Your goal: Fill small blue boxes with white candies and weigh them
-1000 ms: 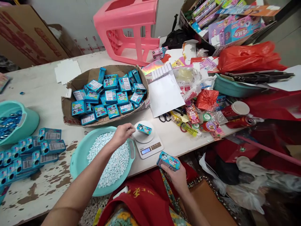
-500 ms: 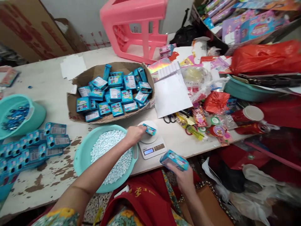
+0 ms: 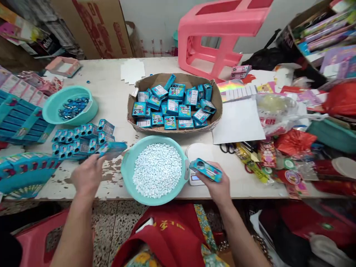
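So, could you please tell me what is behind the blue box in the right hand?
Behind the blue box in the right hand is a white scale: part of its round plate and a sliver of lit display show. The rest is covered, so no reading can be made out.

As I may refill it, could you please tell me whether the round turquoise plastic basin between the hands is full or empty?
Partly full: the basin holds small white pieces, with bare wall showing around them.

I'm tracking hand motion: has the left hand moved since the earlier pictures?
Yes: the left hand has moved left, from the scale past the basin beside it.
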{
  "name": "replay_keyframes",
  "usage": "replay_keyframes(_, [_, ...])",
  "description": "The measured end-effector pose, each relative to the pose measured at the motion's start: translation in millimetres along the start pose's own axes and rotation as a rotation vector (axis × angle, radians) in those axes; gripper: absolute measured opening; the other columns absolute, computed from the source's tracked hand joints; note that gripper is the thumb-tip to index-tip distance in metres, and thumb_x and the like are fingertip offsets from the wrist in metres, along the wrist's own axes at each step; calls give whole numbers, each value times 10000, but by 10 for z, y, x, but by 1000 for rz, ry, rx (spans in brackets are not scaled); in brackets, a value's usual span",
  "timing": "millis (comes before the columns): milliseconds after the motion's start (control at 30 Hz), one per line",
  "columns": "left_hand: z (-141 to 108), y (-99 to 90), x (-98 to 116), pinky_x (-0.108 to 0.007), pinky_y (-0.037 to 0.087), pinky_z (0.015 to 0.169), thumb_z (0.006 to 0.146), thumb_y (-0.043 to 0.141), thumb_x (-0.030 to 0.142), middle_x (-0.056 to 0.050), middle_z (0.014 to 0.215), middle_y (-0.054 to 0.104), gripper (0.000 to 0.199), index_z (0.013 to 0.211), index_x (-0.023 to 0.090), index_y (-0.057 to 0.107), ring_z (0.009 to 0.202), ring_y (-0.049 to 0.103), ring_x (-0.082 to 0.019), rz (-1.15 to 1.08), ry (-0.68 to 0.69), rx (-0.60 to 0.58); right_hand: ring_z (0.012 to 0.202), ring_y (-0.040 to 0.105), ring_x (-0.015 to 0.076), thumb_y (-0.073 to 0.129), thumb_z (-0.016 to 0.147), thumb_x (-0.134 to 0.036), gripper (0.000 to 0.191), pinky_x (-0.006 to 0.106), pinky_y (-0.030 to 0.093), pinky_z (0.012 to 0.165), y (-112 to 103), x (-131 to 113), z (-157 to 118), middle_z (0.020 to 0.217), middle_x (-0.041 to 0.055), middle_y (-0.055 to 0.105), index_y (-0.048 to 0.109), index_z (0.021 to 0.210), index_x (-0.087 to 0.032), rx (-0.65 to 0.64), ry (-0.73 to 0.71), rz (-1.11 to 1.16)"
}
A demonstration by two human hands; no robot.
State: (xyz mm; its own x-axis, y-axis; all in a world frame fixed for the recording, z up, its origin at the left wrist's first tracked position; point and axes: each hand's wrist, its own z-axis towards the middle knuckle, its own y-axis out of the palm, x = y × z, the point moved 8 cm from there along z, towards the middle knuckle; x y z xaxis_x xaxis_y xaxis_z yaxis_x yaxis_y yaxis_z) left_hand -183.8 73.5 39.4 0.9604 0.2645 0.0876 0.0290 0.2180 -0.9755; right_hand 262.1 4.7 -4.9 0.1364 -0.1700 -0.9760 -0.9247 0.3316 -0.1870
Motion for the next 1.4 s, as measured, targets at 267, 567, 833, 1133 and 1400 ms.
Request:
replay_keyframes(267, [-115, 891, -796, -269, 284, 579, 784, 591, 358, -2, 534, 407, 183, 826, 189, 644, 578, 419, -169, -337, -418, -132, 856, 620, 236, 758, 666, -444, 417, 340, 496, 746, 998, -177, -25, 923, 40, 666, 606, 978, -214, -401, -204, -332])
replay_keyframes(567, [-734, 1144, 1253, -288, 491, 683, 824, 535, 470, -67, 739, 624, 338, 780, 140, 598, 708, 612, -162, -2062, -887, -665, 849, 582, 249, 746, 711, -365, 294, 336, 435, 726, 1689, -511, -146, 866, 42, 640, 614, 932, -223, -511, -476, -672])
replay_keyframes(833, [-830, 1457, 1552, -263, 497, 595, 798, 608, 329, -42, 683, 602, 223, 722, 120, 603, 609, 600, -141, -2152, -1085, -723, 848, 571, 248, 733, 710, -342, 290, 316, 406, 696, 1569, -208, 3, 883, 47, 640, 607, 941, -222, -492, -423, -874])
replay_keyframes(1133, [-797, 1571, 1739, -175, 336, 409, 750, 651, 350, 24, 573, 482, 241, 677, 158, 524, 449, 440, -69, -2021, -966, -849, 852, 610, 210, 750, 659, -251, 348, 314, 466, 759, 1003, -53, 110, 927, 10, 656, 607, 975, -226, -434, -97, -263])
replay_keyframes(1400, [-551, 1334, 1600, -333, 429, 756, 823, 546, 398, -35, 704, 613, 268, 654, 200, 613, 769, 571, -206, -897, 161, -344, 850, 625, 215, 787, 609, -339, 426, 357, 491, 795, -34, 443, 559, 935, 31, 681, 611, 970, -196, 36, 37, -24])
